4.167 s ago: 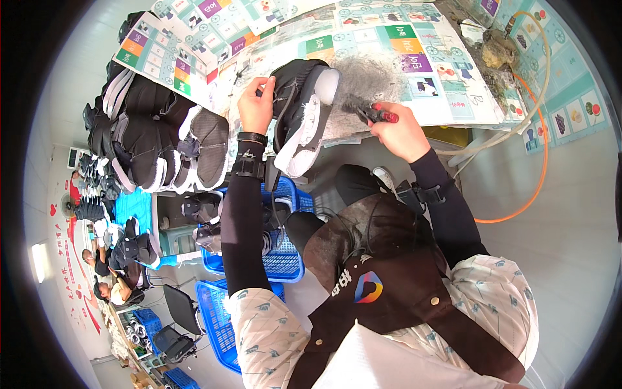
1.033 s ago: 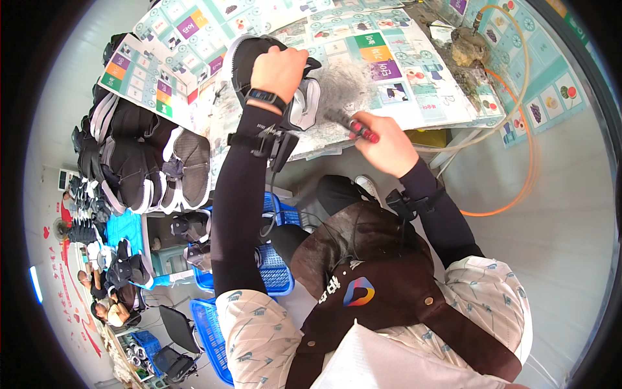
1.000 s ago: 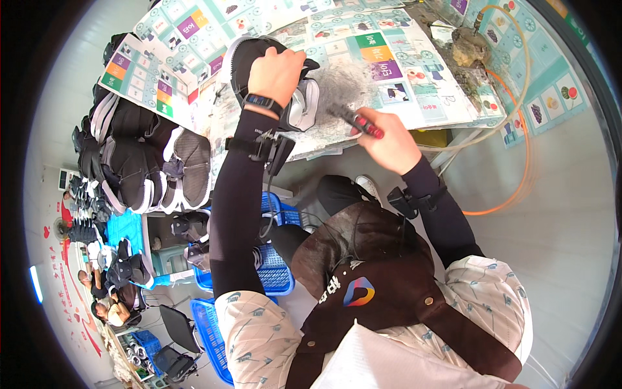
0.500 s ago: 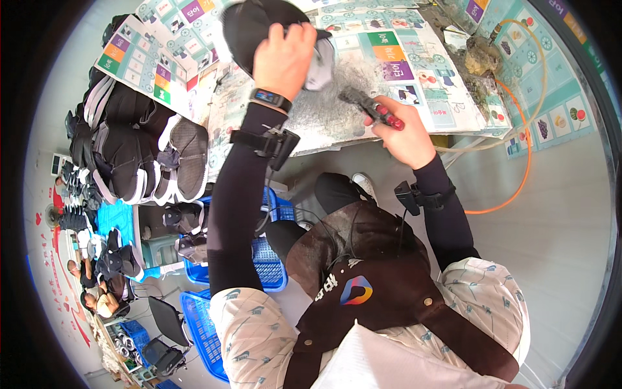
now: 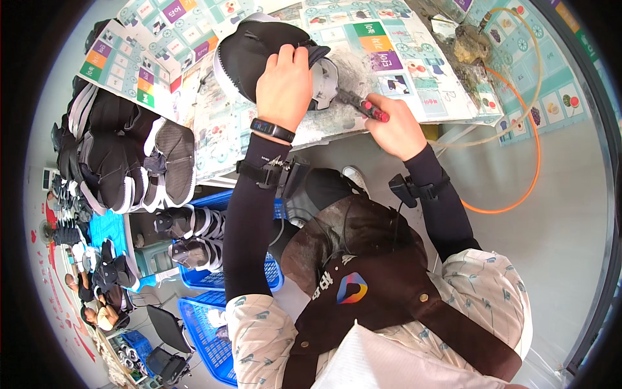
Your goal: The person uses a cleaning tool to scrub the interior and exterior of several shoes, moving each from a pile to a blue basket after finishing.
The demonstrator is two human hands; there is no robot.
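paper-covered tabletop (image 5: 414, 97): left hand (image 5: 284, 84) clamps black shoe upper (image 5: 256, 55) steady; right hand (image 5: 396, 133) fists red-tipped tool (image 5: 364, 107) against its edge.

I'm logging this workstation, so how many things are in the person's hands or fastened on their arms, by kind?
Black shoe upper with white trim, under the left hand: 1
Red-handled tool, in the right hand: 1
Black wristband, left wrist: 1
Black strapped-on devices, left forearm and right forearm: 2
Total: 5
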